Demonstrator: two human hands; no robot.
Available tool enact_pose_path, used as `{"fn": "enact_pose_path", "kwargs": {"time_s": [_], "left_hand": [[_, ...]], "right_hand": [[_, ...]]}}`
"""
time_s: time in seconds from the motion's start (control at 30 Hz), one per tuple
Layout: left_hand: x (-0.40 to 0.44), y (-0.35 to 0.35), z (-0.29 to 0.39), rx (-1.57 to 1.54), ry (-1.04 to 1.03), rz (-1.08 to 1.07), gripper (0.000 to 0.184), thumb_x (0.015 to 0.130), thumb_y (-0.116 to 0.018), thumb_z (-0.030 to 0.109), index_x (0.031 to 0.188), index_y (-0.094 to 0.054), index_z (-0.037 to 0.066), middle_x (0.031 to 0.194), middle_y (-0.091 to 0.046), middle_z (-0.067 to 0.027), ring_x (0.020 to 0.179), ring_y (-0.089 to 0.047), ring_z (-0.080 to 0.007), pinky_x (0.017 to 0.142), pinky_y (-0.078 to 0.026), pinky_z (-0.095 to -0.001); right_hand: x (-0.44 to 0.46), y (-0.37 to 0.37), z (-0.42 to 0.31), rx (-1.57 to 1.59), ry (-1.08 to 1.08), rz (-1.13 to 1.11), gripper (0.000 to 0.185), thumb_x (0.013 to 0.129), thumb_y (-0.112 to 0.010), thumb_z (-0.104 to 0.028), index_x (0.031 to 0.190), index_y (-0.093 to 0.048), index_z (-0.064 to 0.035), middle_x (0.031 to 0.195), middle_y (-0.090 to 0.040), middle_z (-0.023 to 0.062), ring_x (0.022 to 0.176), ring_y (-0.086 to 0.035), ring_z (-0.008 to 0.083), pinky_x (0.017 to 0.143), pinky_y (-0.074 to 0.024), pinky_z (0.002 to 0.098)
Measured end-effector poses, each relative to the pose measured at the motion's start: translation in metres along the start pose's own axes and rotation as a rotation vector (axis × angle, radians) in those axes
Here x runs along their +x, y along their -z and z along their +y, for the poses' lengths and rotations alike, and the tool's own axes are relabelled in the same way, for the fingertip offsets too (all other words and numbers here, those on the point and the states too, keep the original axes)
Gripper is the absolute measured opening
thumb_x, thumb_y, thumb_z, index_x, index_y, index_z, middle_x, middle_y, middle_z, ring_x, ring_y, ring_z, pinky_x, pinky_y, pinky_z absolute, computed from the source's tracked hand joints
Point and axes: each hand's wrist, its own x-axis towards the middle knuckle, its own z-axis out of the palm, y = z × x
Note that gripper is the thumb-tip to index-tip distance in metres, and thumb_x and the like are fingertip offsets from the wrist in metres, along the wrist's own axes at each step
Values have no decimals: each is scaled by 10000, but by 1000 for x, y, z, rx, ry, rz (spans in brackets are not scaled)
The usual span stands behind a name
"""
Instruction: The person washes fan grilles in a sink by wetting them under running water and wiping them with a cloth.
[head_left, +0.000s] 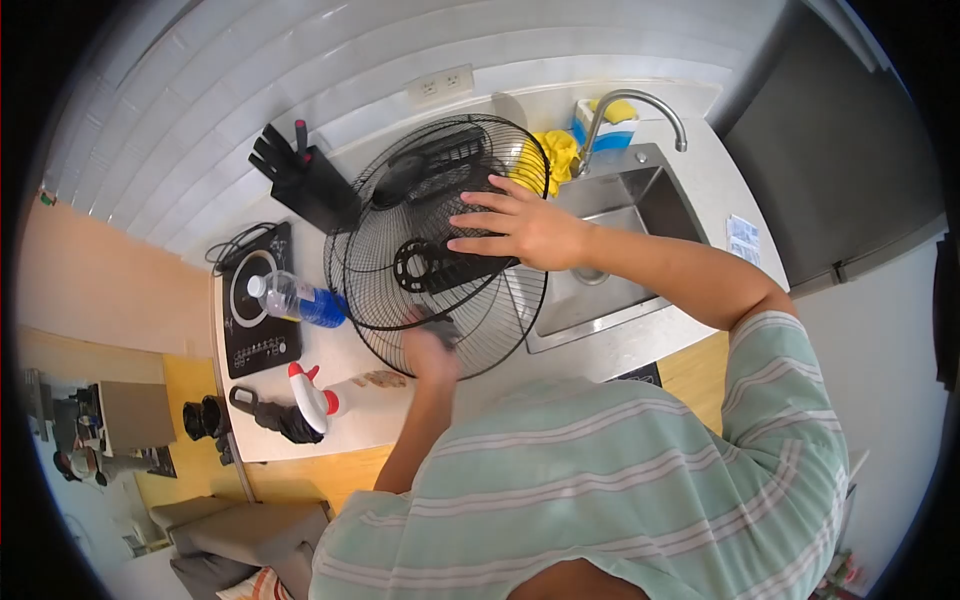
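Note:
A black wire fan grille (365, 290) lies on the counter against the sink's left side, with black fan parts (425, 266) showing through and among its wires. My right hand (535, 228) rests on the upper right of the fan, fingers spread out over the black parts and wires. Low at the grille's near edge, my left hand (430, 355) is smeared by motion. Its fingers are closed on a dark grey cloth (438, 325), whose shape is partly hidden behind the wires.
Left of the fan are a bottle of blue liquid (315, 302), an induction cooker (262, 345) and a knife block (315, 190). A spray head (312, 398) lies near the front edge. Right are the steel sink (575, 325), faucet (640, 95) and yellow cloth (555, 155).

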Motion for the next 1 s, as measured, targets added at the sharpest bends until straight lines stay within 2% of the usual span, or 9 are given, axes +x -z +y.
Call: {"fn": "enact_pose_path", "kwargs": {"time_s": [0.1,0.2,0.4,0.5,0.6,0.7,0.73,0.83,1.0], "left_hand": [[-36,-34,-13,241,275,-225,219,926,-501,245,1091,-512,101,891,-571,-11,798,-574,-139,606,-457,-301],[-42,-56,-16,381,376,-469,287,905,-542,199,1163,-491,81,975,-580,-17,862,-570,-139,677,-459,-327],[-33,-72,-18,325,386,-774,324,894,-534,131,1207,-472,74,1110,-547,-13,989,-539,-134,783,-443,-345],[-21,-76,-36,344,314,-801,331,892,-522,122,1215,-467,80,1117,-540,-7,1027,-515,-129,827,-418,-330],[-25,-90,-45,344,222,-680,319,900,-515,164,1207,-474,87,1104,-540,3,1026,-509,-133,853,-398,-311],[-26,-97,-39,283,313,-699,319,936,-489,258,1206,-469,89,1108,-536,-7,1043,-504,-138,892,-382,-310],[-28,-104,-40,308,308,-683,332,944,-477,288,1210,-462,91,1123,-528,-15,1044,-505,-145,890,-386,-318],[-36,-126,-49,342,330,-664,371,962,-449,360,1224,-443,97,1169,-501,-43,1057,-506,-169,887,-395,-342],[-28,-160,-81,313,495,-717,421,960,-452,380,1267,-410,94,1277,-448,-99,1110,-501,-232,923,-395,-385]], "right_hand": [[2,-17,-2,-32,-24,-85,733,682,-602,-18,1360,-439,-244,1414,-410,34,1345,-315,271,1095,-223,536],[-1,-32,-9,-46,-71,-110,726,709,-596,-38,1380,-408,-240,1425,-398,44,1348,-312,259,1096,-216,530],[-12,-40,-17,45,-176,-97,749,693,-629,-93,1390,-392,-236,1462,-325,119,1374,-254,316,1118,-178,521],[-17,-38,-21,35,-315,-60,715,675,-650,-94,1352,-451,-211,1452,-336,123,1371,-253,324,1117,-181,524],[-35,-23,-19,149,-447,-22,648,666,-668,-99,1294,-517,-157,1398,-399,153,1322,-333,338,1095,-260,472],[-69,2,-31,626,-744,104,574,686,-664,-129,1249,-554,-93,1263,-517,194,1211,-459,345,1022,-367,409],[-84,-2,-37,647,-740,215,554,708,-673,-145,1241,-543,-71,1168,-566,197,1116,-523,344,950,-427,373],[-118,-1,-55,795,-831,135,568,722,-734,-210,1238,-542,-70,1259,-519,174,1155,-505,336,968,-416,376],[-171,-26,-25,823,-967,270,384,766,-665,-96,1144,-599,-91,1083,-613,168,1003,-586,315,855,-472,354]]}}
